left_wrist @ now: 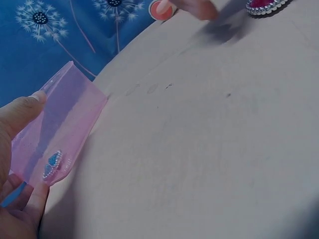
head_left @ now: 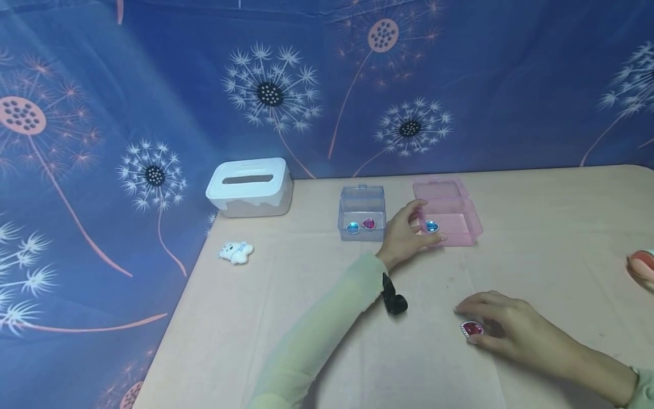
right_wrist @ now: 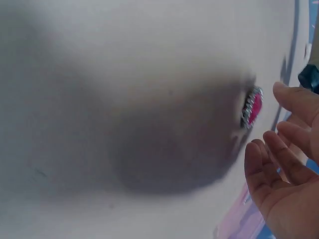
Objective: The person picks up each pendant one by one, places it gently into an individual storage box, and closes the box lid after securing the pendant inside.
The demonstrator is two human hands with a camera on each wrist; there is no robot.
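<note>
My left hand [head_left: 406, 236] grips the left side of an opened clear pink plastic box [head_left: 456, 227], thumb at the front and index finger toward the back. Inside that box lies a blue gem [head_left: 431, 226] with a silver beaded edge, close by the fingers in the left wrist view. My right hand [head_left: 513, 326] hovers with parted fingers around a pinkish-red gem [head_left: 472, 329], also silver-edged, on the table. The right wrist view shows the red gem [right_wrist: 254, 107] just beyond the fingertips, with nothing pinched.
Left of the pink box stands an opened blue-grey clear box [head_left: 363, 234] holding a blue gem [head_left: 353, 227] and a pink gem [head_left: 369, 223]. A white tissue box [head_left: 250, 190] and a small white bear figure [head_left: 236, 252] lie further left. At the right edge, fingers hold a red round thing [head_left: 645, 259].
</note>
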